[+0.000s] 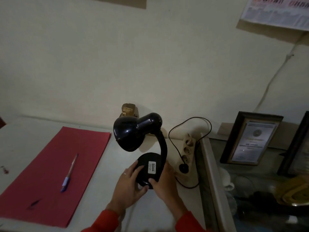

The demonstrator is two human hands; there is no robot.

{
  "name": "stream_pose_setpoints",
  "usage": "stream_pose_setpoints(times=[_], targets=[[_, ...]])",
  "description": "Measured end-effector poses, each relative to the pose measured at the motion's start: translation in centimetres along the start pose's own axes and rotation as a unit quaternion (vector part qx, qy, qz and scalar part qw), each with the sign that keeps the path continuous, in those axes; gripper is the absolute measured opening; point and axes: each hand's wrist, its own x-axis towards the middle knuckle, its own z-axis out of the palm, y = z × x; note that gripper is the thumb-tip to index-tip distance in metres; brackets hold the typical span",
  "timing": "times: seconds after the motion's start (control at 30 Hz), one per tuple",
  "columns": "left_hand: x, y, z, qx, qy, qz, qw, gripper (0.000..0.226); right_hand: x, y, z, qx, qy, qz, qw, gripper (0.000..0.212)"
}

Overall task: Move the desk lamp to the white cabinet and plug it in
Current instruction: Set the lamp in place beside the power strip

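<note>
Now both hands, left hand [129, 185] and right hand [164, 183], grasp one black desk lamp [142, 144]; one pen [69, 173] lies on one red sheet [41, 164].

You have one black desk lamp [142, 141] in front of you. It has one round base [148, 171] with one white sticker [152, 167] on it. You have two hands on that base, your left hand [128, 186] and your right hand [164, 183]. You wear one ring [124, 173]. There is one red paper sheet [55, 173] with one pen [69, 173] lying on it. There is one power strip [185, 154] with one black plug [183, 168] in it. You can see two picture frames [249, 139] and one wall calendar [275, 12].
</note>
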Motion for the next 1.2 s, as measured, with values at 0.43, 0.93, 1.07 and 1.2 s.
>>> stream_pose_setpoints(times=[0.43, 0.93, 1.07, 1.2], targets=[[3.8, -0.6, -0.1, 0.039, 0.069, -0.051, 0.996, 0.082, 5.2, -0.2, 0.0, 0.063, -0.044, -0.048, 0.996, 0.101], [6.0, 0.5, 1.5, -0.050, 0.075, -0.109, 0.990, 0.083, 8.4, 0.6, -1.6, 0.042, -0.075, -0.080, 0.993, 0.093], [6.4, 1.2, 2.0, -0.049, 0.073, -0.131, 0.988, 0.080, 7.4, 1.9, -2.6, 0.037, -0.084, -0.080, 0.993, 0.089], [6.8, 2.0, 2.3, -0.053, 0.077, -0.147, 0.985, 0.078, 6.8, 3.1, -3.6, 0.001, -0.077, -0.066, 0.995, 0.097]])
